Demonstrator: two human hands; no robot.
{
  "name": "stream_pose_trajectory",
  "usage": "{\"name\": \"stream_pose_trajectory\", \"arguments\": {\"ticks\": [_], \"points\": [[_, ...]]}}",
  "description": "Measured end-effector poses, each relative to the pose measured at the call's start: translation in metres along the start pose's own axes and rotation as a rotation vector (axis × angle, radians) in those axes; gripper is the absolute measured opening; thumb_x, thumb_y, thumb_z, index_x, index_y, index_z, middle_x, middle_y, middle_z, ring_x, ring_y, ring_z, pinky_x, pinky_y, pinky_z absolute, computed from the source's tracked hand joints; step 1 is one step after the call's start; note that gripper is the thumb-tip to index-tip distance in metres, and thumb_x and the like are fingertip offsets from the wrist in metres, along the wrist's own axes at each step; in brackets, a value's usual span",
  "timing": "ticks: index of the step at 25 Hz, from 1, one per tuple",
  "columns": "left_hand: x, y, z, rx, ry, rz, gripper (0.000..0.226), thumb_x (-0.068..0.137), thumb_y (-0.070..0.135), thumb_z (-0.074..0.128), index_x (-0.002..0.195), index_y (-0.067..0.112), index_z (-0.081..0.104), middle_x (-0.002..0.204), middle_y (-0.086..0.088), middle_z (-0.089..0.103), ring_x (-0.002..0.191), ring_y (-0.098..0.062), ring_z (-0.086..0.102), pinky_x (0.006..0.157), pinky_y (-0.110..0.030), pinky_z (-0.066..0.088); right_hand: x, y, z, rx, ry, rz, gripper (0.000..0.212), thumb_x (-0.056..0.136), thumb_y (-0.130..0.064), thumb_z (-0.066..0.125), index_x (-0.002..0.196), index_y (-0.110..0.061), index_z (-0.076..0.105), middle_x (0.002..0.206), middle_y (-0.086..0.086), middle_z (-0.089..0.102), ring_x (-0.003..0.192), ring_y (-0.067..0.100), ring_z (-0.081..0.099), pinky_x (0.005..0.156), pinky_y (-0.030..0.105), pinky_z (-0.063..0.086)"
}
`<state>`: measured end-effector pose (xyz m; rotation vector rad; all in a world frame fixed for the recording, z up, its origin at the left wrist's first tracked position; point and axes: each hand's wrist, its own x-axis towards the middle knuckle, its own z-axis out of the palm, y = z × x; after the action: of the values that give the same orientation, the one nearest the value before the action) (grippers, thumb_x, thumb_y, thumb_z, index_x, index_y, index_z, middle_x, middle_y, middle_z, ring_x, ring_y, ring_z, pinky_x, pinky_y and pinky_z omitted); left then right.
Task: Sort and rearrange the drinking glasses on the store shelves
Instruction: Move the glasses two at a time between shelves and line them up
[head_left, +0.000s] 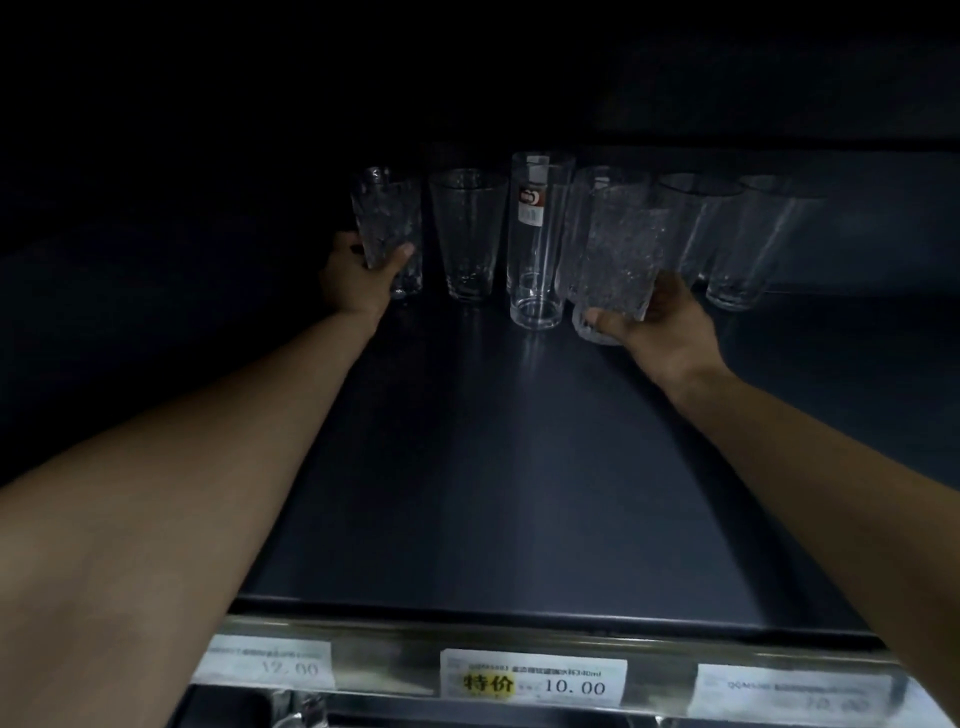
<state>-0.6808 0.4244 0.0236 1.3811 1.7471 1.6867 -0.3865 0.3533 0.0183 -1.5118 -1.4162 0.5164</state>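
A row of clear drinking glasses stands at the back of a dark shelf (519, 467). My left hand (358, 280) grips a textured glass (387, 218) near its base at the row's left end. My right hand (665, 327) holds another textured glass (621, 249), tilted, with its base near the shelf. Between them stand a smooth tapered glass (470, 234) and a tall straight glass with a red label (537, 244). Two more smooth glasses (748, 244) stand to the right, partly behind the held one.
The shelf's front rail (415, 660) carries three price tags; the middle tag (532, 678) reads 10.00. The shelf above hangs low and dark over the glasses. Another glass rim (296, 709) shows on the level below.
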Motion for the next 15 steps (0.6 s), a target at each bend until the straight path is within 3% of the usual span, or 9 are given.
{"name": "stream_pose_trajectory", "arguments": {"ticks": [2,6,9,11,13,15], "points": [[0.0,0.0,-0.001,0.016,-0.002,-0.004,0.055,0.085,0.036,0.077,0.123,0.003,0.056,0.12,-0.013,0.068,0.108,-0.025,0.065,0.082,-0.026,0.049,0.0,0.0,0.0,0.007,0.009,0.008,0.066,0.074,-0.041,0.084,0.131,-0.026,0.054,0.117,-0.014,0.063,0.104,0.005,0.057,0.073,0.006,0.036],[0.001,-0.002,-0.001,0.02,0.012,0.001,0.054,0.085,0.036,0.077,0.121,0.002,0.057,0.118,-0.014,0.069,0.106,-0.026,0.066,0.077,-0.023,0.046,0.001,0.004,0.002,0.019,0.008,-0.003,0.067,0.074,-0.041,0.084,0.132,-0.025,0.053,0.115,-0.015,0.061,0.103,0.004,0.055,0.071,0.004,0.033],[0.001,-0.001,-0.002,0.006,0.009,-0.012,0.053,0.085,0.034,0.078,0.122,0.003,0.057,0.118,-0.014,0.069,0.106,-0.025,0.066,0.079,-0.025,0.048,0.002,0.001,0.001,0.047,-0.016,-0.011,0.068,0.074,-0.037,0.086,0.131,-0.023,0.051,0.122,-0.012,0.062,0.109,0.005,0.058,0.08,0.008,0.04],[0.0,0.0,-0.002,-0.049,-0.003,-0.042,0.059,0.083,0.032,0.08,0.127,0.002,0.054,0.12,-0.014,0.068,0.105,-0.023,0.066,0.082,-0.027,0.051,-0.006,-0.004,-0.003,0.094,-0.005,-0.044,0.069,0.074,-0.031,0.087,0.13,-0.022,0.049,0.128,-0.007,0.058,0.118,0.01,0.057,0.097,0.022,0.048],[-0.002,0.001,-0.002,-0.091,-0.019,-0.061,0.064,0.081,0.029,0.082,0.13,0.002,0.052,0.122,-0.012,0.066,0.1,-0.017,0.063,0.082,-0.027,0.051,-0.023,-0.011,-0.009,0.014,0.163,-0.175,0.069,0.079,-0.027,0.082,0.135,-0.012,0.046,0.132,0.0,0.047,0.121,0.019,0.052,0.105,0.028,0.043],[-0.002,0.002,-0.002,-0.112,-0.037,-0.06,0.062,0.08,0.023,0.083,0.13,0.002,0.051,0.122,-0.012,0.066,0.098,-0.015,0.062,0.08,-0.023,0.049,-0.048,-0.025,-0.011,-0.078,0.309,-0.446,0.049,0.085,-0.026,0.072,0.125,-0.008,0.05,0.119,0.0,0.045,0.11,0.02,0.053,0.096,0.025,0.043]]}}
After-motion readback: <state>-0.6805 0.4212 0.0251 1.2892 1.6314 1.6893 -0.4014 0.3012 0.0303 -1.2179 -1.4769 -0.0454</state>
